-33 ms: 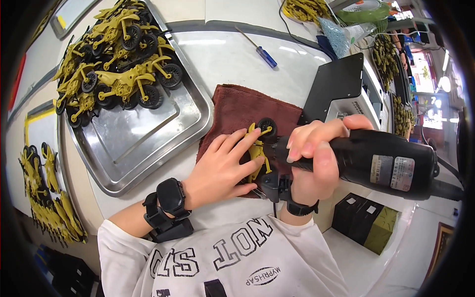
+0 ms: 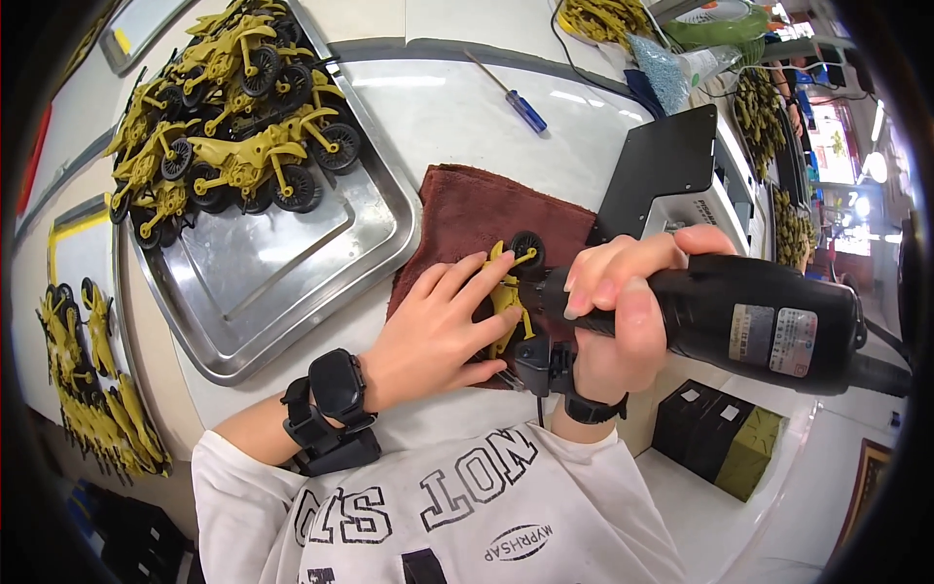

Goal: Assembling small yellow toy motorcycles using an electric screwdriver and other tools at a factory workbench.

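Observation:
On a folded dark red cloth [image 2: 486, 202] lies a yellow toy motorcycle [image 2: 504, 295] with black wheels. My left hand [image 2: 438, 316] spreads over it, fingertips pressing its body and gripping it against the cloth. My right hand [image 2: 632, 297] is wrapped round a thick black electric screwdriver [image 2: 744, 316], held almost level with its cord end to the right. The nose of this tool points left and meets the side of the toy; its exact tip is hidden. Part of the toy is covered by my left fingers.
A metal tray [image 2: 397, 243] at the left holds a heap of toy motorcycles [image 2: 243, 161]. More yellow toys [image 2: 88, 389] lie in another tray at far left. A blue-handled screwdriver [image 2: 526, 112] lies behind the cloth. A black-topped box [image 2: 662, 170] stands to the right.

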